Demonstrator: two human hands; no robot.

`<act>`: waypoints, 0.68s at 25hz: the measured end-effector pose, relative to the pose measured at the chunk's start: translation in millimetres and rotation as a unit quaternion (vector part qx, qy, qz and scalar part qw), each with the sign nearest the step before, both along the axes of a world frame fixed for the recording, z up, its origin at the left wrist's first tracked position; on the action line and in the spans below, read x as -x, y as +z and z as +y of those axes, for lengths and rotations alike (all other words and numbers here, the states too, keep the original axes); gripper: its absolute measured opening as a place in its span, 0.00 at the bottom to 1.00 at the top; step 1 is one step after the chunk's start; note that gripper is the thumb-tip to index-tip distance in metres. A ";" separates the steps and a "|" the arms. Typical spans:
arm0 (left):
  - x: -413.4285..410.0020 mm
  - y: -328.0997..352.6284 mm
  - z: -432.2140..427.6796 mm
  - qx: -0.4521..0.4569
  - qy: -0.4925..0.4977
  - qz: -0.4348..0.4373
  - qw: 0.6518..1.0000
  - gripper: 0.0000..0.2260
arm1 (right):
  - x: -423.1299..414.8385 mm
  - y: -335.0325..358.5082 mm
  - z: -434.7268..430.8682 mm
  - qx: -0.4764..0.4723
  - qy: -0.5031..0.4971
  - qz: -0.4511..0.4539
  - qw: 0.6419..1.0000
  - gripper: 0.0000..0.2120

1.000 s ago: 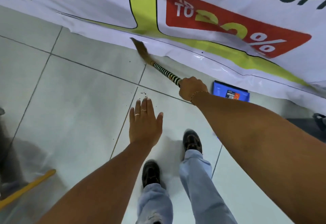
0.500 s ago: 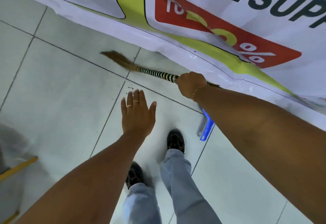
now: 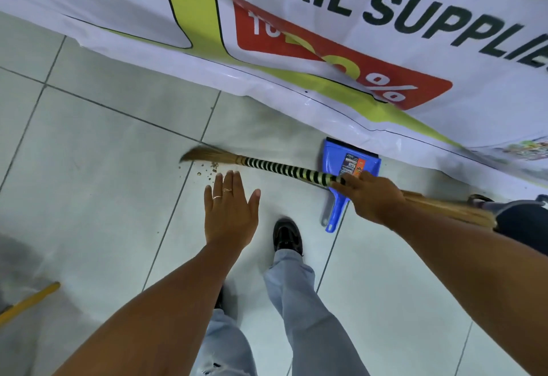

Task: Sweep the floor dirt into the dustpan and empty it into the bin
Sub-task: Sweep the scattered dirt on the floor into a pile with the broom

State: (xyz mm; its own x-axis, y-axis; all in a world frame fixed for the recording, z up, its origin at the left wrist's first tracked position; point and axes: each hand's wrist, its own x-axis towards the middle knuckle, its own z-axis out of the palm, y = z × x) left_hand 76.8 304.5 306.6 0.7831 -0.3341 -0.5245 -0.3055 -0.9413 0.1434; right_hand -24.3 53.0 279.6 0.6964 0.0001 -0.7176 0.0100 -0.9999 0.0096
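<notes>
Sweeping step: your right hand (image 3: 370, 197) grips the broom (image 3: 284, 169), left hand (image 3: 231, 212) spread empty; next, draw the crumbs (image 3: 207, 169) toward the dustpan (image 3: 335, 162)

I see a grass broom (image 3: 284, 169) with a black-and-yellow striped handle lying low across the floor, bristle tip blurred (mid-sweep), brown dirt crumbs (image 3: 207, 169) scattered just beside the tip, blue dustpan (image 3: 348, 165) flat on the tiles, handle toward me

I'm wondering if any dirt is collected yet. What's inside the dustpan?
The dustpan shows only bare blue plastic and a label. The broom and right hand cover its near edge.
</notes>
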 end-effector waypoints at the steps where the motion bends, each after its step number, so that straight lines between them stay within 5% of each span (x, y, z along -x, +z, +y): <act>1: 2.1 3.0 6.2 0.005 -0.002 -0.001 1.000 0.32 | 16.1 6.7 4.5 -0.006 -0.031 -0.013 0.999 0.29; 6: 1.6 15.5 42.1 0.019 -0.026 0.004 0.999 0.28 | 40.4 21.7 100.8 -0.015 -0.233 -0.015 0.972 0.28; 12: 0.4 38.5 124.7 0.033 -0.090 -0.007 0.995 0.27 | 40.7 34.7 285.3 -0.092 -0.542 -0.011 0.836 0.21; 17: 15.3 49.8 201.0 -0.004 -0.113 0.027 0.993 0.27 | 71.1 36.3 365.9 -0.079 -0.617 0.101 0.777 0.17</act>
